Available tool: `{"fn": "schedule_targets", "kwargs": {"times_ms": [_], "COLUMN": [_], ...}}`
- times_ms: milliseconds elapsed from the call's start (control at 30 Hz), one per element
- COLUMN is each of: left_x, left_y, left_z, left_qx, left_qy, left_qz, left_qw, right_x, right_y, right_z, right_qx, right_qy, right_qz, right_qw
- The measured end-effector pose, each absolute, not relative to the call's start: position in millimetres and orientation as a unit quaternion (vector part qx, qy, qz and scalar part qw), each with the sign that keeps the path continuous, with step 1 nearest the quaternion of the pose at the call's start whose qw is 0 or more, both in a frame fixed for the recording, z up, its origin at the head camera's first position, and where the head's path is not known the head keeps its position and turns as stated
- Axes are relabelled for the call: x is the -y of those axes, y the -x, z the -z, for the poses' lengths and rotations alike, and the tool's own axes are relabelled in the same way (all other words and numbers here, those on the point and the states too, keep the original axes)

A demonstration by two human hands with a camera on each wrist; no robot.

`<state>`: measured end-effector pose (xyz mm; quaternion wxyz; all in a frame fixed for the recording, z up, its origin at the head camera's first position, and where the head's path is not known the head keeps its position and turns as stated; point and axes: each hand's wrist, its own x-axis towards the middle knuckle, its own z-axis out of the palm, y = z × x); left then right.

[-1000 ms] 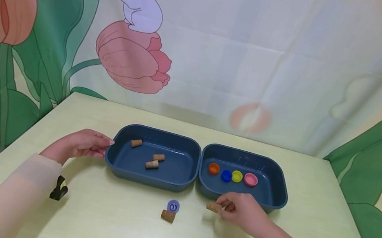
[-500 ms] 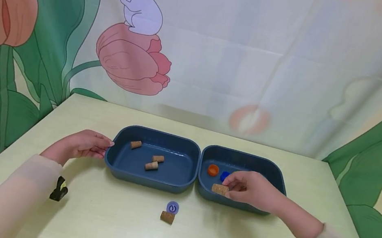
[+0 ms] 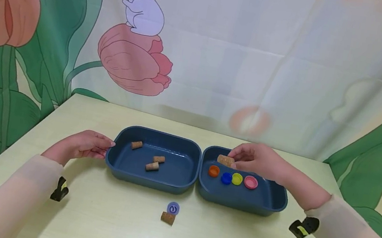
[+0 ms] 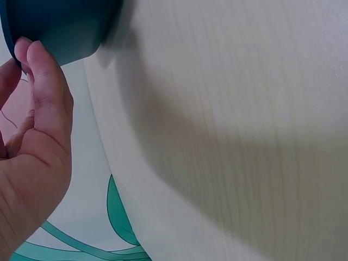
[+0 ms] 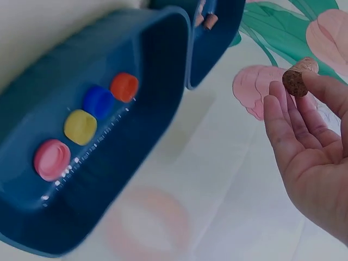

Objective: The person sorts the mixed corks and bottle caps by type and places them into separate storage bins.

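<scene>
My left hand (image 3: pixel 85 144) holds the left end of a dark blue tray (image 3: pixel 151 183), fingertips at its rim; in the left wrist view, fingers (image 4: pixel 46 81) touch the tray's outer wall. Several corks, including one cork (image 3: pixel 152 166), lie inside. My right hand (image 3: pixel 262 161) pinches a cork (image 3: pixel 225 160) between thumb and fingertips, raised over the back left of a second blue tray (image 3: pixel 238 202). In that tray sit an orange cap (image 3: pixel 214 171), a blue cap (image 3: pixel 226 178), a yellow cap (image 3: pixel 237 178) and a pink cap (image 3: pixel 250 182).
On the table (image 3: pixel 116 219) in front of the trays, a purple cap (image 3: pixel 173 208) lies against a loose cork (image 3: pixel 168 218). The two trays stand side by side, their ends touching or nearly so. A printed curtain (image 3: pixel 222 58) hangs behind the table.
My right hand has lifted the cork from in front of the right tray, up and back over it, uncovering the yellow and pink caps. The left hand has stayed at its tray.
</scene>
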<state>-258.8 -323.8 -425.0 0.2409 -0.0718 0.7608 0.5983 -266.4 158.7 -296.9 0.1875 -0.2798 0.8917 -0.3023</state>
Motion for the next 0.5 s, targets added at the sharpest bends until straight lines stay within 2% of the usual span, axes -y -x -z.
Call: {"fn": "schedule_targets", "kwargs": {"times_ms": [500], "left_x": [324.2], "left_y": [259.0], "left_z": [425.7], "left_qx": [-0.760], "left_qy": [0.073], "left_qz": [-0.598], "left_qw": [0.243], "right_x": [-151.1], "right_y": [277.8], "right_z": [262.7], "right_qx": [-0.896], "right_qy": [0.296], "right_qz": [0.282], "right_qw": [0.171]}}
